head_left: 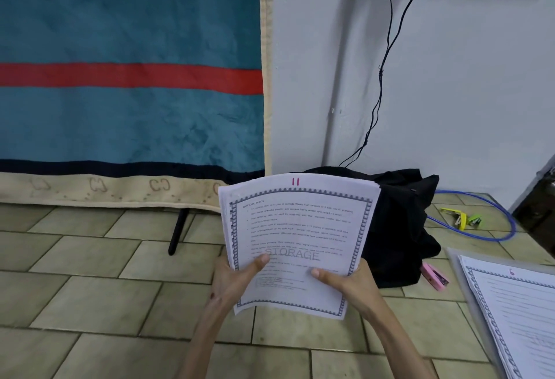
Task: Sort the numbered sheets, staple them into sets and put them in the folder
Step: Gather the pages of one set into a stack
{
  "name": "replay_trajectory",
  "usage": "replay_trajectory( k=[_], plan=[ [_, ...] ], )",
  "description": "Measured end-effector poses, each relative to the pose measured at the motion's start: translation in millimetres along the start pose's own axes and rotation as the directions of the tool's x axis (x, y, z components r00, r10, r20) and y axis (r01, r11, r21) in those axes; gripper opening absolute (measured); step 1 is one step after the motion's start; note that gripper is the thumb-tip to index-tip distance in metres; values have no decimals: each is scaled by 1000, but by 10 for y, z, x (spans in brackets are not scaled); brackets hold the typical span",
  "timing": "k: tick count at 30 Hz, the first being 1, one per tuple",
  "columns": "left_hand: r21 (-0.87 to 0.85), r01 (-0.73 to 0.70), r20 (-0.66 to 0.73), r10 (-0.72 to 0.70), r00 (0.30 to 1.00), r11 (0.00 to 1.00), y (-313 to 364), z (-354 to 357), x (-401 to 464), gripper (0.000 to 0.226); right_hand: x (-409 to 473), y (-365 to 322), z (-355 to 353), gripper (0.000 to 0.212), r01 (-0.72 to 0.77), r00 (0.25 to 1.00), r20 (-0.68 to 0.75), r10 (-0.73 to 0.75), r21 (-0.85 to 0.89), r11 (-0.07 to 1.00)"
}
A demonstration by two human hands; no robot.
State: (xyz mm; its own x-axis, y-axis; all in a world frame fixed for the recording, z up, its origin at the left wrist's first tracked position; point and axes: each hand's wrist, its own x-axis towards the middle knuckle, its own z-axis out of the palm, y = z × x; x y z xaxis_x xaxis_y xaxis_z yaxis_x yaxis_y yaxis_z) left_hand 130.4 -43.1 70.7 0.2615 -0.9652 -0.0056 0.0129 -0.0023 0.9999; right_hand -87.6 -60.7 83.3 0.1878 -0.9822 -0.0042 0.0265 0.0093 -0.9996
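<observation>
I hold a stack of printed sheets (295, 228) upright above the tiled floor; the top sheet bears a red "11" and a faint "STORAGE" watermark. My left hand (237, 279) grips the stack's lower left edge, thumb on the front. My right hand (345, 281) grips the lower right edge the same way. Another pile of sheets (516, 318), its top one marked "6", lies on a clear folder (453, 258) at the right. A pink stapler (434, 276) lies on the floor between the two piles.
A black bag (402, 222) sits behind the held sheets against the white wall. A yellow stapler (455, 217) and a green one (474, 221) lie inside a blue cable loop (507, 228). A teal blanket (129, 78) hangs at the left, with a black leg (177, 231) below it.
</observation>
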Motion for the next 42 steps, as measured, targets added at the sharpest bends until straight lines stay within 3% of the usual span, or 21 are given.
replay_trajectory(
  k=[3,6,8,11,16,20,24,27,29,33,36,38,42],
  plan=[
    [2,-2,11,2,1000,1000,29,-19,-12,30,10,19,-10,27,2,1000,-17,-2,-8,1000],
    [-36,-67,135,71,988,997,220,-159,95,77,24,33,-53,26,-3,1000,-17,3,-27,1000],
    [-177,-131,213,168,962,975,462,-253,257,85,27,42,-80,27,-15,1000,-6,14,-36,999],
    [-308,-133,296,228,927,942,829,-287,470,81,24,35,-89,28,-34,999,28,35,-43,998],
    [-326,-75,392,207,896,942,1022,-169,607,73,29,19,-95,29,-58,996,64,62,-64,996],
    [-364,-29,359,169,918,931,1000,-85,582,27,15,20,-126,30,-91,991,94,98,-77,993],
    [-359,-48,364,187,912,932,993,-73,553,16,1,-98,-115,41,-33,993,115,37,-39,999],
    [-260,-120,299,198,933,958,1023,-21,474,14,58,-281,-100,37,83,997,-2,-83,56,995],
    [-222,-222,271,279,921,949,1068,49,403,17,98,-409,-90,24,160,986,-66,-156,71,985],
    [-209,-408,191,447,874,889,1181,101,284,22,129,-560,-104,21,263,961,-100,-259,26,965],
    [-140,-498,165,517,840,856,1132,98,247,21,116,-495,-127,22,221,972,-75,-222,-20,975],
    [-121,-496,149,510,847,860,1066,100,241,7,98,-428,-128,23,182,981,-55,-184,-44,982],
    [-104,-468,135,479,868,878,1102,115,248,6,81,-402,-114,23,164,985,-54,-166,-49,985]
  ],
)
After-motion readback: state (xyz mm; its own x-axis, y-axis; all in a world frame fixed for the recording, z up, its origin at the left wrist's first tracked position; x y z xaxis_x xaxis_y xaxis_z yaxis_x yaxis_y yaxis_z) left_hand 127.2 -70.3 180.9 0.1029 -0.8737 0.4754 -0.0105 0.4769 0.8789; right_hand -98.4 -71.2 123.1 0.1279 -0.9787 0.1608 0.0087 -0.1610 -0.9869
